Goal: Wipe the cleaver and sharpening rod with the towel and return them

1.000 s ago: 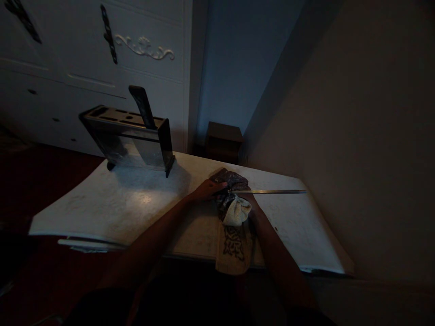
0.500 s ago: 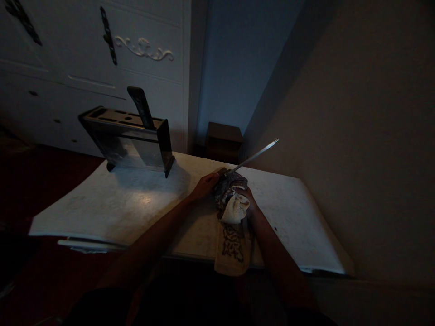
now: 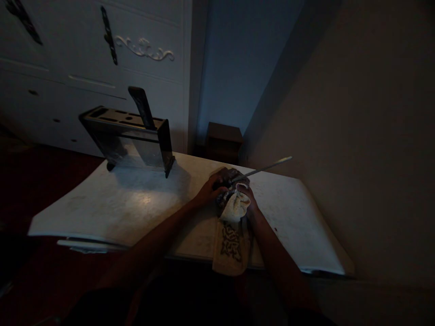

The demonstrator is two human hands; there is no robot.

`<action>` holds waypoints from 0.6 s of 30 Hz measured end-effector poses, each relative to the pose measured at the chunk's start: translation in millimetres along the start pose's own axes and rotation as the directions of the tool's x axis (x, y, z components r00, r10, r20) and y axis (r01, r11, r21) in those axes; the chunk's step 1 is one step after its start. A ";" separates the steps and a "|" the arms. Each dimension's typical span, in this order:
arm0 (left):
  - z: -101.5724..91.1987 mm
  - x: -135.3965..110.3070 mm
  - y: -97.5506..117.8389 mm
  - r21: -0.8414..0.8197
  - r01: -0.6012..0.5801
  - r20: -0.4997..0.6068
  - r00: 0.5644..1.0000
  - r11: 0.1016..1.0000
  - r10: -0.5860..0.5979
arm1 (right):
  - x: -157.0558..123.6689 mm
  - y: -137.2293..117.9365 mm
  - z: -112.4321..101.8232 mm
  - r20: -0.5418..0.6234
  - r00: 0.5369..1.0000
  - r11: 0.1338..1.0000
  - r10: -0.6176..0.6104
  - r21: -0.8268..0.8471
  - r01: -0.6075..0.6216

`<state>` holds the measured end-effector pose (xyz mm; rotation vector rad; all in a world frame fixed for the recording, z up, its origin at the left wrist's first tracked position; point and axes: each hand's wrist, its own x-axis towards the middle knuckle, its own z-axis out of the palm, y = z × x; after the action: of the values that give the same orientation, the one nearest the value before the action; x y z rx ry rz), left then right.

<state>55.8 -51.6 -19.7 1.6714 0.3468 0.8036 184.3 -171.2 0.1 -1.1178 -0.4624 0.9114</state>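
Observation:
My left hand (image 3: 208, 191) is closed around the dark handle of a thin metal rod that looks like a honing steel (image 3: 263, 170). The rod points to the right and slightly away from me, its pale tip free in the air. My right hand (image 3: 250, 198) grips a bunched cloth (image 3: 235, 207) with a pale side and a dark patterned side. The cloth lies against the handle, and one flap with dark curling marks hangs over the table's front edge. Dim light hides most of the fingers of both hands.
On the left of the white table (image 3: 129, 208) stands a steel knife block (image 3: 136, 151) with one black-handled knife (image 3: 142, 106) in it. Behind are a white cabinet (image 3: 152, 27) and a small dark box-like piece (image 3: 224, 136). A wall (image 3: 367, 149) rises on the right.
The rod has swung lower, its tip moving right and down. My left hand has turned with the handle, while my right hand and the cloth have shifted only slightly.

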 end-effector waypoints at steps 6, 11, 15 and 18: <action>-0.7 -1.3 0.6 0.086 -0.017 0.013 1.000 0.996 0.016 | -0.5 -1.2 0.3 -0.011 1.000 0.999 -0.007 -0.036 0.007; -1.8 -1.2 3.2 0.118 -0.052 -0.006 0.999 0.992 0.053 | -1.4 -2.2 -0.7 -0.007 1.000 0.999 -0.023 -0.033 0.022; -1.9 -0.7 -0.7 0.159 -0.072 -0.020 0.997 0.985 0.076 | 2.7 2.6 -3.8 -0.011 0.999 0.998 -0.038 -0.045 0.038; -1.2 -1.5 -0.2 0.178 -0.043 0.006 0.999 0.983 0.042 | 7.1 6.0 -6.1 0.015 0.993 0.991 -0.120 -0.057 0.121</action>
<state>54.0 -51.6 -20.2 1.8516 0.3916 0.8216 190.5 -168.0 -8.5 -1.1256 -0.5631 0.8029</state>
